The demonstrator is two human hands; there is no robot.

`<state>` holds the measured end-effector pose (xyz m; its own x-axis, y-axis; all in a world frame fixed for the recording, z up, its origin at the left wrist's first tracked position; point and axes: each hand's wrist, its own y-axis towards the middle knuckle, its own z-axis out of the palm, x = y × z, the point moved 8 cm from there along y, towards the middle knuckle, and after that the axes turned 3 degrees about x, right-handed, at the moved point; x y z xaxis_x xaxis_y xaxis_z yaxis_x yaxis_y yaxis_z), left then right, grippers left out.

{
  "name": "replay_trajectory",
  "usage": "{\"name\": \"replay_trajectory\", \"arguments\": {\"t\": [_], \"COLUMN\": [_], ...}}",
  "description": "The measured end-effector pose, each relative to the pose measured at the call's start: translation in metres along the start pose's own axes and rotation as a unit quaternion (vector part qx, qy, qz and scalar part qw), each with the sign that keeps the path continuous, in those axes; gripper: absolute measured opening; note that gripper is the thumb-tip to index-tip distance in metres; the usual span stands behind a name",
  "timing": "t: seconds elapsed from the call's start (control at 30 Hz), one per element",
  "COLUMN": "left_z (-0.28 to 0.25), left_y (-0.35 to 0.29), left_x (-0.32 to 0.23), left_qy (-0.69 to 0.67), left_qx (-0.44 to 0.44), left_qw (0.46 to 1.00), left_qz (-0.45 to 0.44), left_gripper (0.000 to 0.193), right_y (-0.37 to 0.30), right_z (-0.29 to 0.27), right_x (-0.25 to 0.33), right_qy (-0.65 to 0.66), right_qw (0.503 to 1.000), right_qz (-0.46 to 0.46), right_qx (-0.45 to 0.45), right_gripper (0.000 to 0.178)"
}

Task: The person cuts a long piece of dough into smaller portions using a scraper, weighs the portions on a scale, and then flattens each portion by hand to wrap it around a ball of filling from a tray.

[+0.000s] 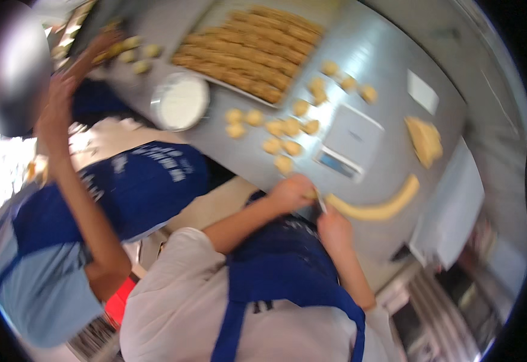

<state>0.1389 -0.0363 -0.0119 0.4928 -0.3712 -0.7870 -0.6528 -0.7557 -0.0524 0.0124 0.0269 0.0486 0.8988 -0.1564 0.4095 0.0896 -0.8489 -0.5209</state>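
My left fingers are closed around a small dough piece [313, 193], my left hand [292, 192] just beside the other; my right hand [334, 229] grips a thin tool [321, 206], too blurred to name. The dough rope [378, 211] curves rightward from just beyond my right fingertips. Past my left fingers lie dough balls [292, 126]; beyond both hands, the flat scale [352, 134].

Tray [313, 12] of golden-brown pastries [248, 51]
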Motion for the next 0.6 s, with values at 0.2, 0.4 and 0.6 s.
{"name": "replay_trajectory", "arguments": {"t": [0.2, 0.4, 0.6], "left_z": [-0.017, -0.006, -0.017], "left_y": [0.002, -0.001, -0.007], "left_x": [-0.027, -0.022, -0.026], "left_qy": [0.028, 0.044, 0.085], "left_qx": [-0.017, 0.029, -0.031], "left_qw": [0.998, 0.998, 0.995], "left_qz": [0.051, 0.031, 0.052], "left_gripper": [0.038, 0.044, 0.049], "right_y": [-0.021, -0.021, 0.008], "right_z": [0.007, 0.010, 0.004], "right_x": [0.010, 0.009, 0.011], "right_qy": [-0.054, -0.042, 0.005], "right_qw": [0.997, 0.997, 0.998], "right_qz": [0.003, 0.002, 0.005], "right_qx": [-0.053, -0.059, -0.057], "right_gripper": [0.015, 0.017, 0.013]}}
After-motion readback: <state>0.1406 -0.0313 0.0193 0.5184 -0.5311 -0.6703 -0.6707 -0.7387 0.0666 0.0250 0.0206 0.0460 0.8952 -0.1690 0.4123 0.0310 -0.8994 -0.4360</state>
